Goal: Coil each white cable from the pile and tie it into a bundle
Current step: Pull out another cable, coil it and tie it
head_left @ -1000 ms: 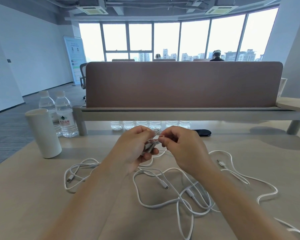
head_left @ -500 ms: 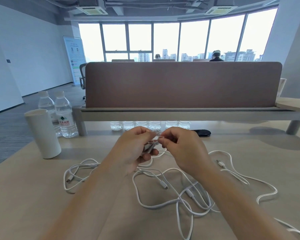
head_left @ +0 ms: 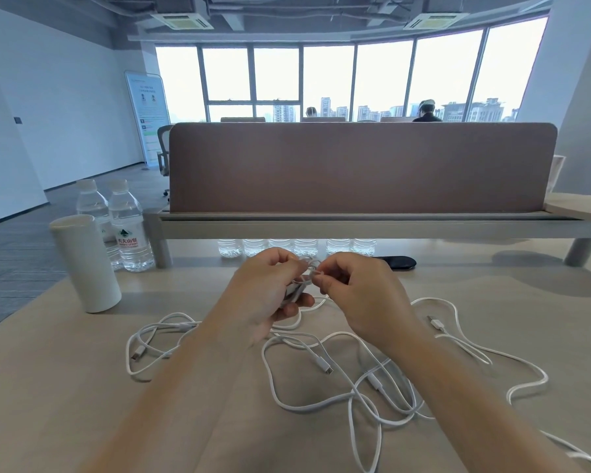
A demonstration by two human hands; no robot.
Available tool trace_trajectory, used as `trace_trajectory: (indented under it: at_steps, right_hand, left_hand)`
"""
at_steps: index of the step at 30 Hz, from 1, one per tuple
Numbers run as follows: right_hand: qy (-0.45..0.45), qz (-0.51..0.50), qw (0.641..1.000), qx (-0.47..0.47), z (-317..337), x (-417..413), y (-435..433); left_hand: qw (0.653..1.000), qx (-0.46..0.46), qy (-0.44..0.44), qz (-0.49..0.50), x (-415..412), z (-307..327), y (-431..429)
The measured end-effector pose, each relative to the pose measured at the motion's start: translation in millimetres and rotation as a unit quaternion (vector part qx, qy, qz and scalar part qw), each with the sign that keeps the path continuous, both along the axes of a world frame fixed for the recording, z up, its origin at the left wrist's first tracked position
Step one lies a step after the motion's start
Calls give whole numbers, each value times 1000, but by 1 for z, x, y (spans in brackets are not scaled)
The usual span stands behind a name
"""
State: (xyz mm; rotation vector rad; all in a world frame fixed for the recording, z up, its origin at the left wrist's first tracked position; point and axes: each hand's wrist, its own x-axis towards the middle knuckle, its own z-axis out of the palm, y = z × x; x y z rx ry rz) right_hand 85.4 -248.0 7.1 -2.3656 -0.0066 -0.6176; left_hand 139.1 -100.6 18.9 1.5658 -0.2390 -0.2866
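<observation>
Left of the cable pile [head_left: 355, 390], a white cup [head_left: 86, 264] and two water bottles [head_left: 130, 230] are standing on the surface [head_left: 75, 387]. Just above the pile, our left hand [head_left: 263, 298] is closing its grip round a coiled cable [head_left: 293, 289], and our right hand [head_left: 359, 295] is pinching its loose end.

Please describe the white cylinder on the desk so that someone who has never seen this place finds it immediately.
Find the wide brown divider panel across the desk and follow it to its left end, where two clear water bottles stand. The white cylinder stands upright just in front of them. Unlike the bottles, it is opaque, plain white, and has no cap or label.
</observation>
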Motion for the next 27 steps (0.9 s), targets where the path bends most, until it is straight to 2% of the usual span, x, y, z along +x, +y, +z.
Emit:
trace_trajectory:
  at_steps: [7,19,27]
  right_hand:
    - [-6,-4,1000,5,-1,1,0]
    - [10,-11,999,-47,0,2,-1]
    - [20,-6,1000,-3,2,1,-3]
  left_hand:
    - [1000,13,-13,3,-2,0,-1]
    - [998,41,-41,-8,-7,-4,-6]
    - [999,30,-39,7,-5,-6,-7]
